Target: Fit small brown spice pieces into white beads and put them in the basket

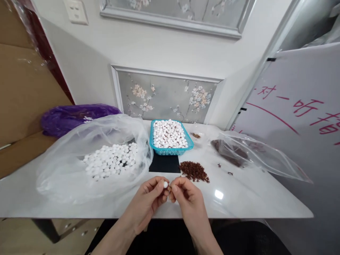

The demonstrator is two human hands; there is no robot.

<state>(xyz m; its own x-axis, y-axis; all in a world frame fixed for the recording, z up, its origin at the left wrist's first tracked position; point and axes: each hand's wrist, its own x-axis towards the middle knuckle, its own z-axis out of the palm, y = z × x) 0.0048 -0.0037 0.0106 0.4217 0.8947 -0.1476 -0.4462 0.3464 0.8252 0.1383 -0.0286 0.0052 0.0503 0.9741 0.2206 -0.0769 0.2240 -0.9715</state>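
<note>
Between thumb and fingers, my left hand (151, 196) pinches a small white ball (165, 184) above the table's front part. Right beside it, my right hand (187, 194) is closed in a pinch, its fingertips close to the ball. A small brownish piece (170, 189) shows at the right fingertips, too small to name with certainty. Just beyond the hands lies a pile of small dark red-brown pieces (195, 171). A blue plastic basket (190, 143) behind holds many white balls, with red-brown bits among them. On the left, loose white balls (111, 161) lie in a clear plastic bag (61, 173).
A black square (164, 163) lies in front of the basket. To the right, a clear bag (265, 156) holds dark brown pieces. A purple bag (77, 118) and a cardboard box (23, 88) stand left. The wall closes off the back; a whiteboard (300, 106) leans right.
</note>
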